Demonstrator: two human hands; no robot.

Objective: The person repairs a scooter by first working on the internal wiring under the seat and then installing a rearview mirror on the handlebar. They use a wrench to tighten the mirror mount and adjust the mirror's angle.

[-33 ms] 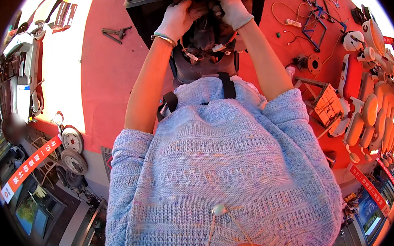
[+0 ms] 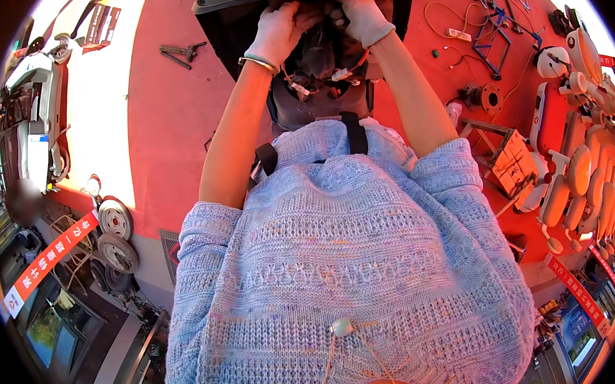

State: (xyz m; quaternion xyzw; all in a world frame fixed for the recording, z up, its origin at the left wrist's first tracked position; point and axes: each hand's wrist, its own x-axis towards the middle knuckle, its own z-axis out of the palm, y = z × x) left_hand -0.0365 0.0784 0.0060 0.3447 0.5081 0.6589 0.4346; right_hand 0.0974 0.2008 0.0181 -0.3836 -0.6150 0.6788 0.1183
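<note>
In a white glove, my left hand (image 2: pixel 278 35) reaches into a black plastic housing (image 2: pixel 223 32), its fingers bent inward. My right hand (image 2: pixel 364 20), gloved too, faces it from the other side of the cavity, fingers curled. Shadow hides both sets of fingertips, and whatever they pinch cannot be made out. Below and between the hands is a dark, lumpy part (image 2: pixel 317 61). Nearer to me, a white wire connector (image 2: pixel 341 74) hangs by the right wrist and a second white connector (image 2: pixel 301 89) lies toward the left. Thin wires run up from them.
On the red floor lie a metal tool (image 2: pixel 182 54) at left, and a blue frame (image 2: pixel 493 51) with a yellow cable (image 2: pixel 433 20) at right. A wooden crate (image 2: pixel 513 165) and several seats (image 2: pixel 573 171) stand farther right. Wheels (image 2: pixel 115 220) rest at left.
</note>
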